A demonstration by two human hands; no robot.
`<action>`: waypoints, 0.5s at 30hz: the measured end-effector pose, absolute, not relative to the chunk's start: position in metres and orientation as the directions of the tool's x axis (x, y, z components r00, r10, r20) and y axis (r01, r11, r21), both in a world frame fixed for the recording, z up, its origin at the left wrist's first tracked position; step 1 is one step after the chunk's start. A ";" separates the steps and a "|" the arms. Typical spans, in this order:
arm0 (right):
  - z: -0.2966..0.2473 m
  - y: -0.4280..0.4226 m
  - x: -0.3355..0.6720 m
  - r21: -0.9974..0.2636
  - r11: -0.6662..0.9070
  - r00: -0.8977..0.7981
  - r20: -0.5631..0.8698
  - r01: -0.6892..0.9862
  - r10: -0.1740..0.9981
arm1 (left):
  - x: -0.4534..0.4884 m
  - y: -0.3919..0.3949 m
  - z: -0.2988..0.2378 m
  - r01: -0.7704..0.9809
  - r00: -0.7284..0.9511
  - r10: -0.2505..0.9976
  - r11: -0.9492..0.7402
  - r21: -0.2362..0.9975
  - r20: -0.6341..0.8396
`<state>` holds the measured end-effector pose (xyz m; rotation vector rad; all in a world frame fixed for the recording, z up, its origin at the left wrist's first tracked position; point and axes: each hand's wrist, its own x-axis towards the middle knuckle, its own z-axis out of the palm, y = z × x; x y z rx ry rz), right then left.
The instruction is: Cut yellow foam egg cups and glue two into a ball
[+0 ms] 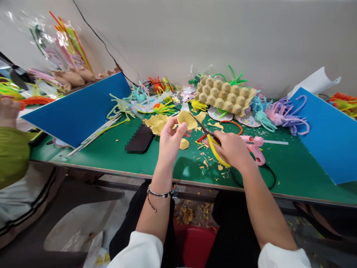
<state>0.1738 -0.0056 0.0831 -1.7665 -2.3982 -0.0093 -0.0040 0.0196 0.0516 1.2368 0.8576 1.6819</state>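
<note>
My left hand (173, 134) pinches a cup-shaped piece of yellow egg carton (187, 120) above the green table. In my right hand (228, 147) is a pair of scissors (214, 149) with yellow handles, its blades pointing at the carton piece's right edge. Whether the blades touch it I cannot tell. Just below the held piece lies a small round yellow cutout (184, 144). More cut carton (156, 123) rests to the left of my left hand. Behind my right hand a pink glue gun (257, 149) lies with a clear stick in its back end.
A whole egg tray (225, 96) leans among fuzzy pipe-cleaner bundles (287, 113) at the back. Blue boards stand at left (80, 108) and right (329, 134). A black phone (141, 139) lies left. Scraps litter the green table (279, 163). A co-worker's green sleeve (13, 156) shows far left.
</note>
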 end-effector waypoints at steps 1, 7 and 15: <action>0.083 -0.005 0.174 -0.088 0.297 -0.285 0.127 0.951 0.950 | -0.006 0.021 0.050 -0.251 -0.130 0.922 -0.386 0.888 0.364; 0.082 -0.003 0.176 -0.102 0.309 -0.288 0.181 0.946 0.940 | -0.014 0.026 0.048 -0.303 -0.044 0.943 -0.328 0.895 0.330; 0.078 -0.002 0.174 -0.240 0.339 -0.301 0.182 0.909 0.936 | -0.014 0.027 0.047 -0.331 -0.058 0.961 -0.275 0.903 0.271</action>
